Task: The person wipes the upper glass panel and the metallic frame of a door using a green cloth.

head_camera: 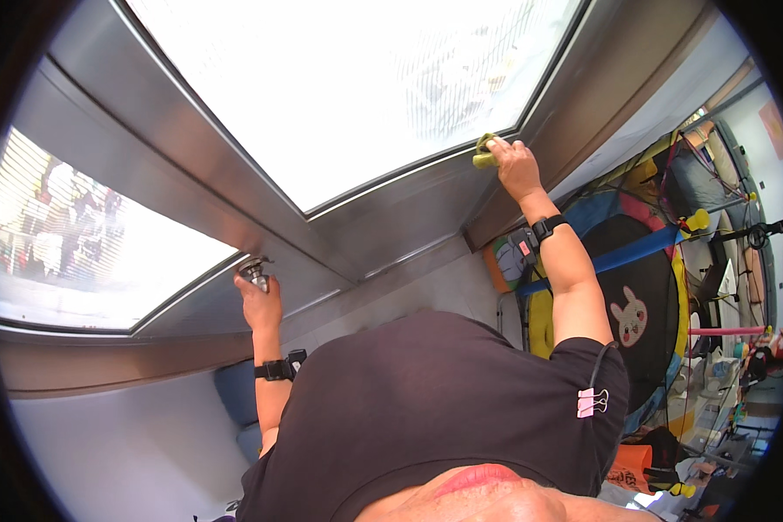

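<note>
My right hand (517, 171) pinches a folded olive-green cloth (485, 156) against the lower right corner of a glass pane's metal frame (417, 168). Bright light fills the glass pane (339, 85) above it. Lower on the left, my left hand (260, 303) is around a round metal door knob (254, 271). That knob sits near the inner edge of a second metal-framed door panel with its own glass pane (163, 261). My left fingers are partly hidden behind the knob.
A trampoline (610, 274) with a rabbit face and a blue padded bar (639, 253) stands close on my right. Cluttered household things lie beyond it. An orange bag (631, 466) is at the lower right. A blue seat or cushion (235, 391) is by the left wall.
</note>
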### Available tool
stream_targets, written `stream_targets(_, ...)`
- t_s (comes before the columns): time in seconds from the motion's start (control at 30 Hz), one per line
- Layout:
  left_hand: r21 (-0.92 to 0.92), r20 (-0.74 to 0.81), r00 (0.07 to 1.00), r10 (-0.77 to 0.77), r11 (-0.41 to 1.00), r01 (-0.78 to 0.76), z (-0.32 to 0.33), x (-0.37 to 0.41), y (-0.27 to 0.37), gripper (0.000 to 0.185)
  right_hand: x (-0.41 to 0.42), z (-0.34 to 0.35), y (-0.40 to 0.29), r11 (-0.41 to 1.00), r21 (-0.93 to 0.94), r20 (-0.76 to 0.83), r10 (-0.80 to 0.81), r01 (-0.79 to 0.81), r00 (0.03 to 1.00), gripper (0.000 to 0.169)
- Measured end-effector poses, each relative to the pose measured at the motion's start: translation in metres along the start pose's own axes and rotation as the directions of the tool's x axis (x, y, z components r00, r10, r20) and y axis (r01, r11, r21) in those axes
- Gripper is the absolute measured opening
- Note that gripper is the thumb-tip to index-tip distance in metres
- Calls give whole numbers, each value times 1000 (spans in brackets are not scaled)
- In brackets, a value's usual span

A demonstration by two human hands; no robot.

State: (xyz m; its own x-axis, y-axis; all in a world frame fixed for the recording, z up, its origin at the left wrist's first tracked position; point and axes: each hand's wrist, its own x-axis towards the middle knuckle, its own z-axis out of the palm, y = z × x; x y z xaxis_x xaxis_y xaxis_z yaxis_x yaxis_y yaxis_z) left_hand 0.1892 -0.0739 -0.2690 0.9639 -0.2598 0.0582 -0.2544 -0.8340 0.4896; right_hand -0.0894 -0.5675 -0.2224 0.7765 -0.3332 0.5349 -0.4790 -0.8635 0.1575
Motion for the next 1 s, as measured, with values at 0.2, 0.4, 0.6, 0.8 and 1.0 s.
stream_targets(0.2,-53,-43,997,65,996,-67,7,5,-10,77,-14,10,55,723,306,158,603,-620,782,36)
stream_targets(0.4,-121,-57,998,39,992,-46,9,2,-8,74,30,-84,61,299,851,-3,824,-432,566,41)
stream_targets(0.6,-164,-94,993,65,983,-80,8,-1,-8,77,167,-257,82,956,209,-769,292,-208,569,44)
stream_targets(0.8,-195,-128,991,46,978,-71,18,5,-12,72,287,-357,106,905,-367,-830,-214,-216,514,33)
stream_targets(1.0,-214,-92,995,49,975,-68,12,2,-6,73,303,-333,125,913,-306,-778,-77,-270,623,45)
